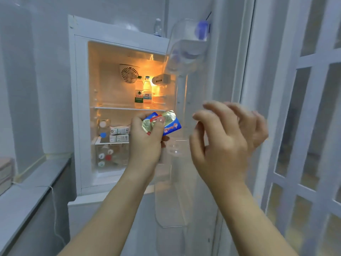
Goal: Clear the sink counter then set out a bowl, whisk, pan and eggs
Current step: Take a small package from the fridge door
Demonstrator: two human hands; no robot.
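the left hand (145,143) is clamped on two small foil packs (170,124), thumb pressed across them, in front of the open fridge (81,108). the right hand (227,143) is apart from it, just beside the door (184,182), fingers loosely curled with nothing in them. it is blurred, so i cannot say whether a fingertip touches the door's clear shelf. no eggs show anywhere: the lit top shelf holds two bottles (143,93), and below are small boxes (119,133) and a clear drawer (110,156) of capped containers. the bowl, whisk and pan are out of view too, and only a strip of counter (27,191) shows at the left. the risks, as i judge them: the packs overlap under one thumb, so one could slip out if the grip shifts. eggs, once found, want a free hand, so reaching in with the left hand full invites a fumble or a knocked bottle.
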